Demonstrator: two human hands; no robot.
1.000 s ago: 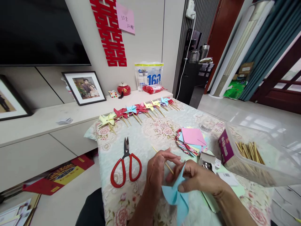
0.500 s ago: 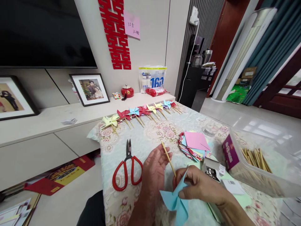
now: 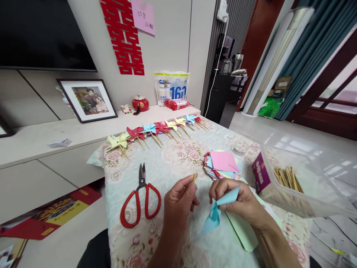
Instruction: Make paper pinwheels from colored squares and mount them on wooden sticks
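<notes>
My left hand [image 3: 180, 197] pinches a thin wooden stick [image 3: 194, 177] whose tip pokes up above the fingers. Close beside it, my right hand [image 3: 237, 203] grips a folded light blue paper pinwheel [image 3: 216, 214] that hangs down between both hands. Both hands hover over the floral tablecloth [image 3: 173, 163] near the table's front.
Red-handled scissors [image 3: 139, 199] lie left of my hands. A stack of coloured paper squares [image 3: 221, 163] sits behind them, a clear box of sticks [image 3: 290, 178] to the right. A row of finished pinwheels [image 3: 156, 130] lines the far edge. Light green paper [image 3: 242, 232] lies under my right wrist.
The stick has swung from slanting between the hands to nearly upright in my left fingers. My right hand has lifted and turned the blue pinwheel. The camera view shifted slightly.
</notes>
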